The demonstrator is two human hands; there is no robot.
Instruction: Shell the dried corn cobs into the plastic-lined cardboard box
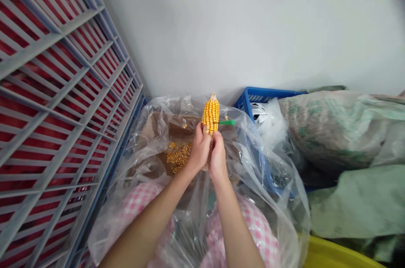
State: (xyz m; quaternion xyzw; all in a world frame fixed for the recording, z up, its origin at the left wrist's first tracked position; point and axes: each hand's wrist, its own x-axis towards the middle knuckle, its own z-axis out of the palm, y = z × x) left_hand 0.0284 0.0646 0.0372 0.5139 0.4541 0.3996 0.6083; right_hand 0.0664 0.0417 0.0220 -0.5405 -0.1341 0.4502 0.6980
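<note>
Both my hands hold a yellow corn cob (pixel 210 115) upright, its bare lower end showing between them. My left hand (pixel 198 150) grips it on the left side and my right hand (pixel 218 156) grips it just beside. A small green-handled tool (pixel 227 122) sticks out to the right, its thin dark shaft lying across the kernels. Below my hands, a clear plastic bag (pixel 177 105) lines the space, with a heap of loose corn kernels (pixel 179 157) on brown card inside it. Pink checked sleeves (pixel 256 230) cover my forearms.
A tall grey-and-red slatted rack (pixel 63 90) leans along the left side. A blue plastic crate (pixel 259 98) stands behind the bag, and bulging woven sacks (pixel 341 128) fill the right. A yellow tub rim (pixel 335 255) shows at the bottom right, and a pale wall (pixel 221 27) rises behind.
</note>
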